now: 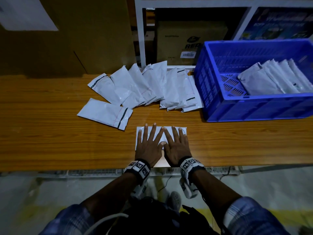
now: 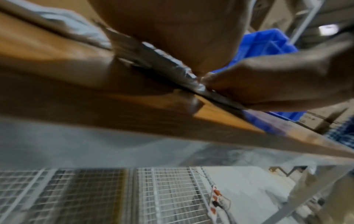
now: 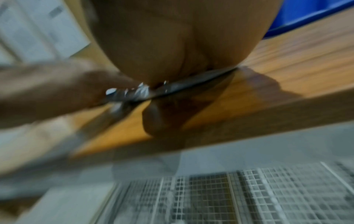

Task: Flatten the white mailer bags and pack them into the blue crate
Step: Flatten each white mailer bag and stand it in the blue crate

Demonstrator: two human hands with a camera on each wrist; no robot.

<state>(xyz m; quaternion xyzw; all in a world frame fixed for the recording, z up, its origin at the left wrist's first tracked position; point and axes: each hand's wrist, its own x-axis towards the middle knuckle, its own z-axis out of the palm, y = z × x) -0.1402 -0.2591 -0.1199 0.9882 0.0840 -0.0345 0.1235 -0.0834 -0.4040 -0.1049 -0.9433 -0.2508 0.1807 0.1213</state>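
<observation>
Wooden table (image 1: 50,141): both the left hand (image 1: 149,146) and right hand (image 1: 177,147) press flat, fingers spread, on one mailer bag (image 1: 183,130). Perhaps five bags (image 1: 271,78) lie in the blue crate (image 1: 254,107); a loose pile of bags (image 1: 144,85) waits.

A wood-grain tabletop (image 1: 50,141) is stretching out beneath the hands and to either side of them. Far ahead of the hands, a white shelf frame (image 1: 140,34) is standing at the tabletop's back edge, holding a brown cardboard box (image 1: 189,39) with a barcode label. Ahead and to the left of the hands, a large cardboard sheet (image 1: 81,39) is leaning upright. Below the tabletop edge, nearer than the wrists, a wire mesh rack (image 2: 168,194) is showing over a grey floor (image 1: 25,200).
</observation>
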